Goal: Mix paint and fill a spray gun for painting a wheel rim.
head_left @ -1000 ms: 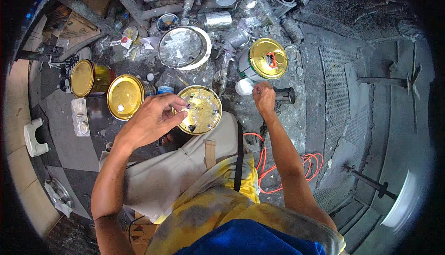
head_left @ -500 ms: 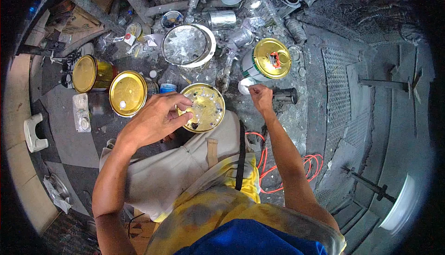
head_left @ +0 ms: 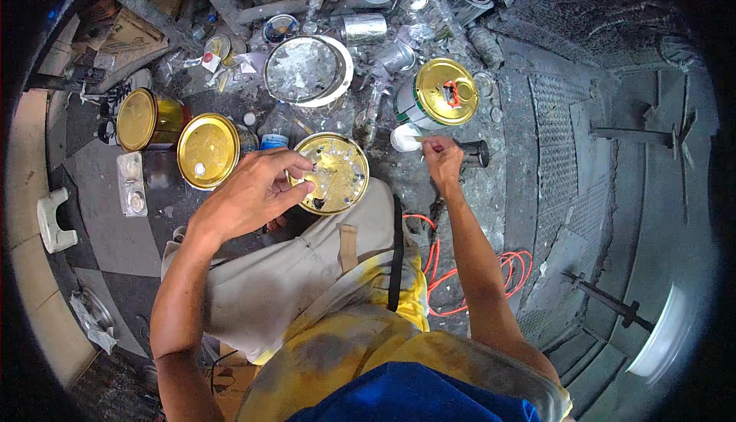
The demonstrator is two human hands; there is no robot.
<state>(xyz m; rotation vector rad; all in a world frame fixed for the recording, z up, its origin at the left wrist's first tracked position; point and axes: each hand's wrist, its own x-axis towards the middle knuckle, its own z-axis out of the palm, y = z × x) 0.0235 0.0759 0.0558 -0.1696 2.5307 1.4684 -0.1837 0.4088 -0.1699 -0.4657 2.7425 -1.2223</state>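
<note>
My left hand (head_left: 264, 192) hangs over a paint-spotted gold lid (head_left: 337, 173), its thumb and index finger apart, the other fingers curled; whether it touches the lid I cannot tell. My right hand (head_left: 443, 157) pinches a thin pale strip (head_left: 423, 139) over a small white round container (head_left: 404, 136). Just behind stands a tin with a gold lid and orange-red fitting (head_left: 437, 92). A dark cylinder (head_left: 475, 154) lies beside my right hand. Two more gold-lidded tins (head_left: 207, 150) (head_left: 136, 119) stand to the left, near a small blue-labelled container (head_left: 274, 141).
A paint-crusted bucket (head_left: 303, 69) stands at the back among metal cans (head_left: 364, 27) and scraps. An orange hose (head_left: 510, 257) lies coiled right of my legs. A white stool (head_left: 54, 219) and a clear plastic pack (head_left: 132, 184) are at the left. Grey crusted panels (head_left: 575, 138) line the right.
My right hand has shifted slightly, and the pale strip in its pinch now shows more clearly over the white container. My left hand stays over the spotted lid, fingers apart.
</note>
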